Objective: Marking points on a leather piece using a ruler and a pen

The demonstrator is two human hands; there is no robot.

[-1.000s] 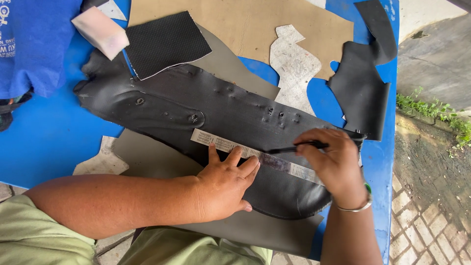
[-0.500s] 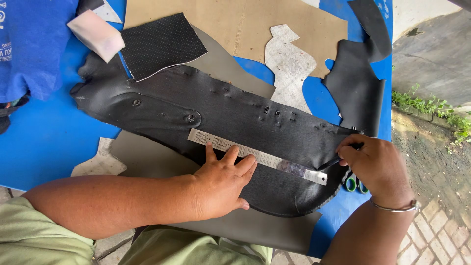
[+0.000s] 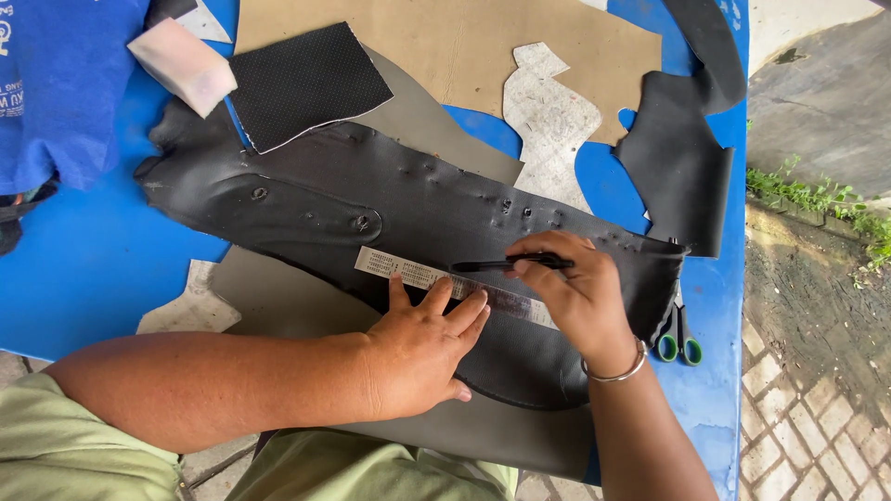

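Two hands are at work on the black rubber sheet [image 3: 436, 218], which lies across the middle of the blue bench [image 3: 102, 269] over a grey sheet [image 3: 278, 297]. Your left hand [image 3: 422, 348] is spread flat, fingers splayed, pressing the steel ruler [image 3: 408, 272] down on the rubber; it grips nothing, only pins. Your right hand [image 3: 571, 292] is curled closed around a black pen [image 3: 501, 264], held low and nearly level, with its tip pointing left along the ruler's upper edge. The ruler runs slantwise, its left end bare, its right end hidden under your right hand.

By the look of it, you are in the marking step: a line drawn on the rubber against the straight edge. Whether the tip touches the rubber I cannot tell.

For the stroke, keep the left hand's weight steady so the ruler does not slip on the slick rubber, and keep the pen snug to the edge. The sheet is puckered and pierced with small holes just above the ruler, so a line there may wander.

Green-handled scissors [image 3: 677, 339] lie just right of your right wrist, partly under the rubber's end. Farther up lie a tan sheet [image 3: 445, 46], a speckled grey pattern piece [image 3: 549, 121], a textured black square [image 3: 311, 83] and a second black piece [image 3: 677, 162].
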